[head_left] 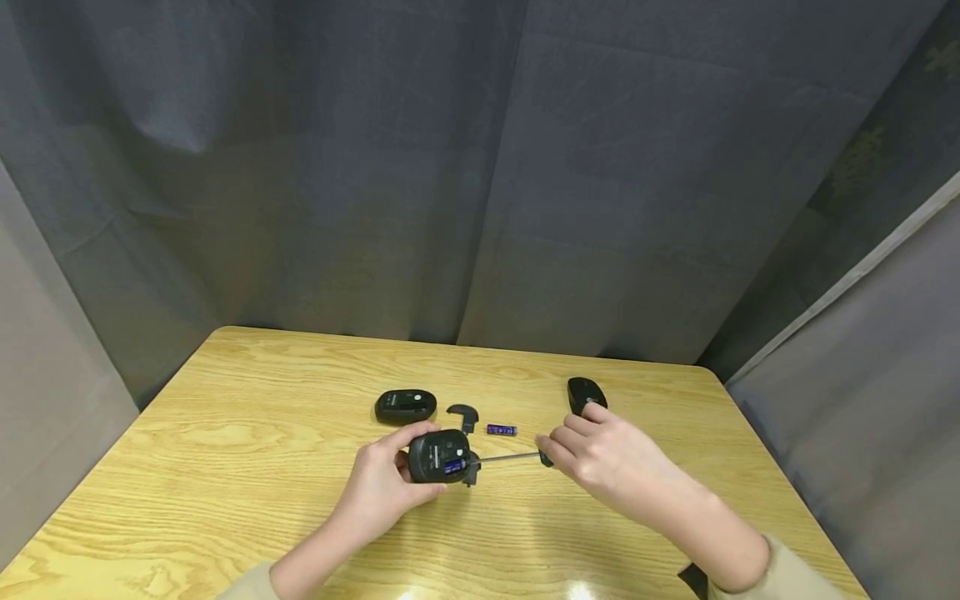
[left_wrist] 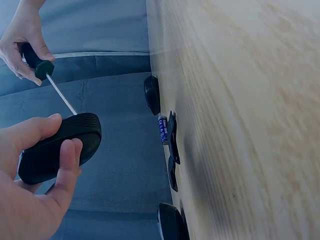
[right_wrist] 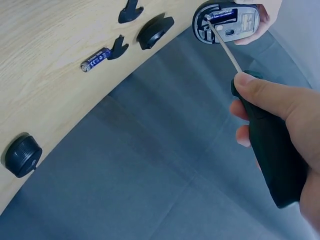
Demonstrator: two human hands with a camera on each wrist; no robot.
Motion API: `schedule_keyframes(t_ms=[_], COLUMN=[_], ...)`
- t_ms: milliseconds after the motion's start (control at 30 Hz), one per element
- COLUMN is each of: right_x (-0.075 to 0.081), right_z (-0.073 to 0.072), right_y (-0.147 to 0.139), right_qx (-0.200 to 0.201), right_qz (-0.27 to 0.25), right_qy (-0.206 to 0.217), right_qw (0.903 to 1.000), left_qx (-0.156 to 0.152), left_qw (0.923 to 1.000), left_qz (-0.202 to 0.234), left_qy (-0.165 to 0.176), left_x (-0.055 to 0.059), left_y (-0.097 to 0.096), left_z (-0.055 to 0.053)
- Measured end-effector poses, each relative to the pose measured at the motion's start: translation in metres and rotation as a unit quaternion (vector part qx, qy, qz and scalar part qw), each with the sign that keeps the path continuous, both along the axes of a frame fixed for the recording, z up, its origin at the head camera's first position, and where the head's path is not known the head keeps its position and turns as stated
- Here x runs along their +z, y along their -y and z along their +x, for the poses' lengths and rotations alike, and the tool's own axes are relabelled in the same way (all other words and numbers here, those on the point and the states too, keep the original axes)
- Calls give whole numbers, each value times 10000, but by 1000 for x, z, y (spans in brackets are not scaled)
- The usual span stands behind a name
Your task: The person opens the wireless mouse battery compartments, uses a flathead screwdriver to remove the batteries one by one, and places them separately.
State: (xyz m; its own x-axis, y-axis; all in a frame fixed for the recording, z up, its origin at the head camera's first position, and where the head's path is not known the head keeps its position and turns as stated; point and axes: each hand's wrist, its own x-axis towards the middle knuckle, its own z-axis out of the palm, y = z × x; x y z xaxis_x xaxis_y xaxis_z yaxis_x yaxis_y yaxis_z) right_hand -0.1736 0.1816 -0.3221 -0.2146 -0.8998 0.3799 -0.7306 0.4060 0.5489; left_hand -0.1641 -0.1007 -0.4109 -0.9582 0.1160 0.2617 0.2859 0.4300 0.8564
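Note:
My left hand (head_left: 384, 473) holds a black computer mouse (head_left: 429, 454) by its sides above the table, underside showing. Its battery bay is uncovered, and a blue battery (right_wrist: 225, 15) lies inside. The right hand (head_left: 611, 458) grips a screwdriver (right_wrist: 275, 155) by its dark handle, thumb along the upper end. The thin metal shaft reaches across to the mouse, its tip at the end of the bay beside the battery. One black battery cover (head_left: 472, 473) lies on the table, partly behind the held mouse. A second cover (head_left: 465, 414) lies just beyond it.
A loose blue battery (head_left: 502, 430) lies on the wooden table (head_left: 262, 433), right of the covers. Another black mouse (head_left: 405, 406) rests underside up at the back left. A third mouse (head_left: 585, 393) sits beyond the right hand. A dark flat piece (head_left: 694, 578) shows by the right sleeve.

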Motion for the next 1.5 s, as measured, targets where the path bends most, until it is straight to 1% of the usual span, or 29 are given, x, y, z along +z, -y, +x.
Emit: schedule_keyframes(t_ms=[267, 633, 900, 1133, 1200, 1400, 1500], right_x=[3, 4, 7, 6, 4, -4, -7], right_z=[0, 1, 5, 7, 5, -5, -9], right_y=[-4, -6, -2, 1, 1, -9, -12], right_qx=[-23, -28, -47, -86, -63, -16, 54], right_qz=[-100, -132, -93, -58, -93, -279, -379], right_qy=[-11, -25, -101, -94, -61, 297, 336], right_qw=[9999, 9999, 9999, 9999, 9999, 9992, 9987], left_qx=[106, 153, 173, 237, 213, 118, 116], left_qw=[9999, 9998, 9998, 9994, 9993, 9988, 9986], left_qz=[53, 117, 62, 152, 204, 427, 471], left_qy=[0, 74, -25, -205, -214, -227, -230], left_x=[-1, 0, 1, 1, 0, -1, -2], left_y=[-2, -1, -2, -4, -4, -3, -2], left_z=[0, 0, 1, 1, 1, 2, 2])
